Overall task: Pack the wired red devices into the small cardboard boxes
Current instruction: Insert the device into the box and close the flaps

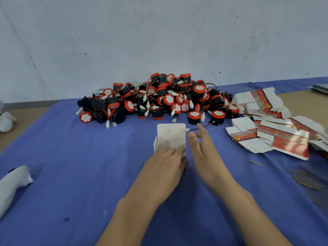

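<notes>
At the left edge a white cloth bundle is lying on the blue cloth that is covering the table. Toward the back, in the middle, the pile of devices is sitting in a tangle. They are short round black bodies with red rings and white-centred red faces, each trailing thin red-and-black leads ending in small white plugs.

Just in front of the pile the box is showing plain white, its rounded flap pointing away from the person. The left hand is gripping its near end, fingers curled close together over the top and thumb tucked at the right edge. The right hand is hovering just beside the box, fingers straight and close together with the thumb apart, pinching nothing that can be made out. Its fingertips are reaching a red wire whose white plug is touching the box's far right corner.

Further right, flat boxes — white inside, red and grey outside — are lying in loose stacks, and yellow rubber bands are lying near the right edge.
</notes>
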Demonstrator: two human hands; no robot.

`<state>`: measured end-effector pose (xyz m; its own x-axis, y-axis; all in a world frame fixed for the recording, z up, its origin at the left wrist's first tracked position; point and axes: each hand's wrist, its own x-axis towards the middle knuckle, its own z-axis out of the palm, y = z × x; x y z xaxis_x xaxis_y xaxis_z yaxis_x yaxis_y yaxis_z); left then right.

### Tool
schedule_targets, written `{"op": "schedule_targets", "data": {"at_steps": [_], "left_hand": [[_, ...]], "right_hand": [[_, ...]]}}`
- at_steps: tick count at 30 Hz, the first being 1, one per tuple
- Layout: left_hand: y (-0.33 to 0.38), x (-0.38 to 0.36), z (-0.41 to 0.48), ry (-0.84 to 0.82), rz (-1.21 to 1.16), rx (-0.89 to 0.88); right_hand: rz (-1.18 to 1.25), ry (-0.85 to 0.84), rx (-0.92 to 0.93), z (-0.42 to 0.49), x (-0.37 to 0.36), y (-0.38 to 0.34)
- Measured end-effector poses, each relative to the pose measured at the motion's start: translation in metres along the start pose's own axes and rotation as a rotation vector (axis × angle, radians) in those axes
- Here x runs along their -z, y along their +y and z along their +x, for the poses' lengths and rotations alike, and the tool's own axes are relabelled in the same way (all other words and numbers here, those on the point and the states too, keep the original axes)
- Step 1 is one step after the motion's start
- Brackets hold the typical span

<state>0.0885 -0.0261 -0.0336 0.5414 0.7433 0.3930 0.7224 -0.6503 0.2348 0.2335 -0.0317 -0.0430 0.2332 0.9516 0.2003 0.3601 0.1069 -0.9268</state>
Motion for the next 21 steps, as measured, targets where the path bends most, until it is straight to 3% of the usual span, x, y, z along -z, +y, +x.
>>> {"op": "schedule_targets", "data": {"at_steps": [4, 7, 10, 14, 18, 21], "left_hand": [[0.015, 0.018, -0.003, 0.309, -0.065, 0.018], [0.041, 0.019, 0.008, 0.413, -0.337, 0.076], [0.069, 0.005, 0.043, 0.315, -0.540, 0.173], [0.076, -0.017, 0.124, 0.038, -0.597, 0.389], [0.052, -0.037, 0.193, -0.203, -0.364, 0.598], [0.034, -0.046, 0.216, -0.328, -0.070, 0.595]], "right_hand": [[0.212, 0.123, -0.072, 0.011, 0.014, -0.007], [0.436, 0.251, -0.196, 0.022, 0.028, -0.012], [0.767, 0.397, -0.330, 0.031, 0.045, -0.014], [0.960, 0.521, -0.451, 0.034, 0.067, -0.005], [1.098, 0.540, -0.536, 0.036, 0.086, 0.001], [1.150, 0.539, -0.557, 0.040, 0.100, 0.007]]}}
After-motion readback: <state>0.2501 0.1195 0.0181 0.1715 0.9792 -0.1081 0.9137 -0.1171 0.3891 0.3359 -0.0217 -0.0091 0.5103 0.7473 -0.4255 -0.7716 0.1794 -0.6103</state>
